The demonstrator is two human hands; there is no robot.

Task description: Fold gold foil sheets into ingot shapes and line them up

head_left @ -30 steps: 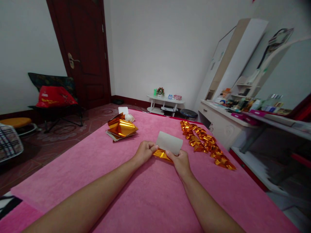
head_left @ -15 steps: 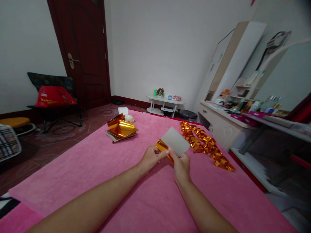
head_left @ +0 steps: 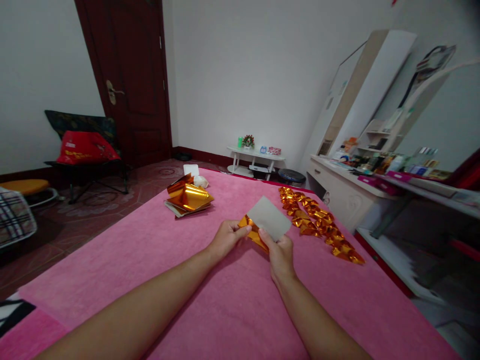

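Between my two hands is a sheet of gold foil paper [head_left: 269, 218], its grey back facing up and its near edge folded over to show the gold side. My left hand [head_left: 229, 237] pinches the left end of that gold fold, thumb on top. My right hand [head_left: 279, 250] grips the near right part, its thumb pressed on the fold. A stack of gold foil sheets [head_left: 191, 197] lies to the left, its top sheets curling up. On the right, rows of folded gold paper pieces [head_left: 313, 215] lie on the pink cloth [head_left: 150, 270].
A white crumpled thing [head_left: 201, 181] and a small white tray [head_left: 191, 170] sit behind the stack. A dressing table [head_left: 347, 182] with bottles stands at right. Further off are a low white table [head_left: 255, 154], a round black stool [head_left: 291, 176] and a chair with a red bag [head_left: 88, 148].
My left thumb has drawn back left along the fold, away from my right thumb. More of the gold strip shows between the hands. The view has shifted slightly.
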